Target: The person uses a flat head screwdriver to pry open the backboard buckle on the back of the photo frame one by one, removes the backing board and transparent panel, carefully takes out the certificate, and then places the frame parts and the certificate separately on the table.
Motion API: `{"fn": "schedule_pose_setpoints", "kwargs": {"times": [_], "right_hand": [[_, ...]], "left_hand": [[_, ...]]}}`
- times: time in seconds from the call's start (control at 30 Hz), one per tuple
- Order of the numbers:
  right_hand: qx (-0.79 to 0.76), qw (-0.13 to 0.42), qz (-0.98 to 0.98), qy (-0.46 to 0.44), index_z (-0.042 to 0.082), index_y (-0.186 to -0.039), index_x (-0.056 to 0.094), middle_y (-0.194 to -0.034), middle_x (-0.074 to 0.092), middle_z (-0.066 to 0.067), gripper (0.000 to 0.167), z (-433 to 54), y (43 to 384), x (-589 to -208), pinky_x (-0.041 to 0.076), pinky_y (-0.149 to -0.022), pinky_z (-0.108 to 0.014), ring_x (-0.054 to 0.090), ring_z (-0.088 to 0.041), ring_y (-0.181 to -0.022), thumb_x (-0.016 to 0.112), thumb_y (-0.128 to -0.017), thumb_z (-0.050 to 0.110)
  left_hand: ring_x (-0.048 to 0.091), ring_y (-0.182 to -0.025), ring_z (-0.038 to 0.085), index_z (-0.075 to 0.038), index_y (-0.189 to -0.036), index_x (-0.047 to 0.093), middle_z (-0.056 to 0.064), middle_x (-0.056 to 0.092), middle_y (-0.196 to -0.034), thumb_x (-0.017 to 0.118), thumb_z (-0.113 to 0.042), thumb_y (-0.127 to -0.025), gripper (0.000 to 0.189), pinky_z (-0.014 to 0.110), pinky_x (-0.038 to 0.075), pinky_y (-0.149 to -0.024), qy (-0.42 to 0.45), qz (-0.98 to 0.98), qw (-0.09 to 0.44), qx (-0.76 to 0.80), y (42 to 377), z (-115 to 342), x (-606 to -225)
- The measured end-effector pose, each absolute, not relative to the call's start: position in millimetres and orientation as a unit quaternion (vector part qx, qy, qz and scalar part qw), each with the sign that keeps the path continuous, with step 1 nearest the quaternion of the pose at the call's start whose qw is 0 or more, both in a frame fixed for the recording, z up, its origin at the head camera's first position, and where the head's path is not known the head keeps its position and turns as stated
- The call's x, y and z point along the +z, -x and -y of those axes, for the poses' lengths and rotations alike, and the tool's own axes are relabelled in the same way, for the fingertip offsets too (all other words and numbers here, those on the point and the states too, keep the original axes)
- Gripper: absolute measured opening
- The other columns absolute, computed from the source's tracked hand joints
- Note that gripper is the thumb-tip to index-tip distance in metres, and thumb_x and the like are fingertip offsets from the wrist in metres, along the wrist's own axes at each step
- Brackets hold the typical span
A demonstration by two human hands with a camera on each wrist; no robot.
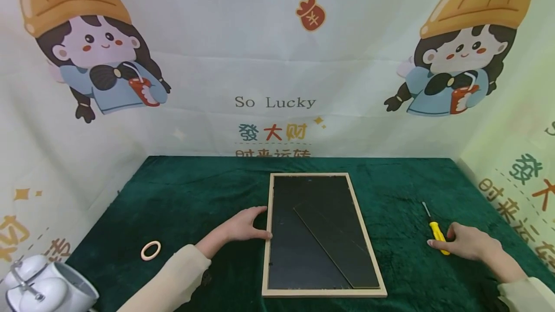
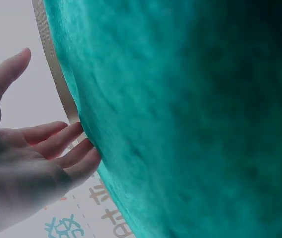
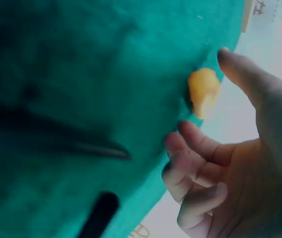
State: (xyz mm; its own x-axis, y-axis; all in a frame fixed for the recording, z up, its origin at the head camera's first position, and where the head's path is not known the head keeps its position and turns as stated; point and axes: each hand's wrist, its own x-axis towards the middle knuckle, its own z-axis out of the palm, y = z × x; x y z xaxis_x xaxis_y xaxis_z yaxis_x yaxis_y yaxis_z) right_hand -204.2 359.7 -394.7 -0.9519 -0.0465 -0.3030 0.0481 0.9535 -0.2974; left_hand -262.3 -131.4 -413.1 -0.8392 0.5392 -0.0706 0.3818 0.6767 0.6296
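Observation:
A picture frame (image 1: 324,293) with a light wood border lies with its black backing board (image 1: 299,249) facing up. A dark easel stand (image 1: 334,242) lies slanted across that board. My left hand (image 1: 237,225) is at the frame's left edge, thumb and fingers spread, fingertips right at the border. At the right, a screwdriver (image 1: 437,232) with a yellow handle and metal shaft lies on the cloth, tip pointing away. My right hand (image 1: 472,242) is over its handle. In the right wrist view, the yellow handle (image 3: 203,91) shows between the parted thumb and fingers.
A light-coloured ring (image 1: 150,251) lies on the green cloth (image 1: 208,182) at the left. A white twin-bell alarm clock (image 1: 49,283) stands at the front left corner. Printed white curtains (image 1: 277,61) hang behind the table and along both sides.

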Motion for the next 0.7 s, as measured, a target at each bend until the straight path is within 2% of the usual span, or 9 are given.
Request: {"fn": "schedule_pose_setpoints", "kwargs": {"times": [0.07, 0.2, 0.3, 0.53, 0.7], "right_hand": [[-0.161, 0.159, -0.974, 0.012, 0.001, -0.081, 0.049, -0.063, 0.044, -0.003, 0.056, -362, 204, -400, 0.029, -0.049, -0.027, 0.037, -0.016, -0.052, 0.056, -0.076, 0.056], [-0.177, 0.134, -0.974, 0.045, 0.002, -0.078, 0.051, -0.062, 0.044, -0.002, 0.037, -364, 206, -401, 0.030, -0.049, -0.027, 0.037, -0.015, -0.052, 0.061, -0.080, 0.037], [-0.190, 0.107, -0.974, 0.056, -0.001, -0.080, 0.052, -0.064, 0.044, -0.002, 0.031, -364, 205, -398, 0.033, -0.048, -0.028, 0.039, -0.015, -0.053, 0.062, -0.081, 0.029], [-0.297, 0.033, -0.954, 0.026, -0.010, -0.093, 0.049, -0.072, 0.054, -0.007, 0.042, -367, 206, -393, 0.048, -0.050, -0.030, 0.054, -0.019, -0.056, 0.057, -0.086, 0.030], [-0.412, -0.024, -0.911, 0.008, -0.014, -0.107, 0.044, -0.087, 0.057, -0.015, 0.049, -365, 213, -393, 0.051, -0.060, -0.030, 0.061, -0.018, -0.069, 0.050, -0.090, 0.032]], "left_hand": [[0.037, -0.116, 0.033, 0.009, -0.130, 0.032, 0.023, 0.039, -0.127, 0.069, -0.030, -0.076, 0.076, 0.046, 0.032, -0.092, -0.271, -0.907, 0.126, 0.298, 259, 130, -413], [0.038, -0.114, 0.032, 0.009, -0.131, 0.031, 0.023, 0.039, -0.126, 0.071, -0.031, -0.074, 0.080, 0.045, 0.033, -0.091, -0.280, -0.911, 0.129, 0.273, 256, 127, -412], [0.036, -0.115, 0.032, 0.009, -0.131, 0.030, 0.023, 0.037, -0.127, 0.071, -0.032, -0.073, 0.082, 0.045, 0.032, -0.092, -0.274, -0.916, 0.132, 0.261, 254, 127, -412], [0.031, -0.119, 0.033, 0.007, -0.132, 0.029, 0.021, 0.033, -0.131, 0.071, -0.034, -0.073, 0.084, 0.047, 0.029, -0.094, -0.280, -0.914, 0.142, 0.259, 249, 126, -409], [0.026, -0.122, 0.033, 0.007, -0.134, 0.024, 0.021, 0.026, -0.136, 0.071, -0.036, -0.072, 0.089, 0.046, 0.026, -0.096, -0.281, -0.914, 0.152, 0.251, 248, 125, -409]]}}
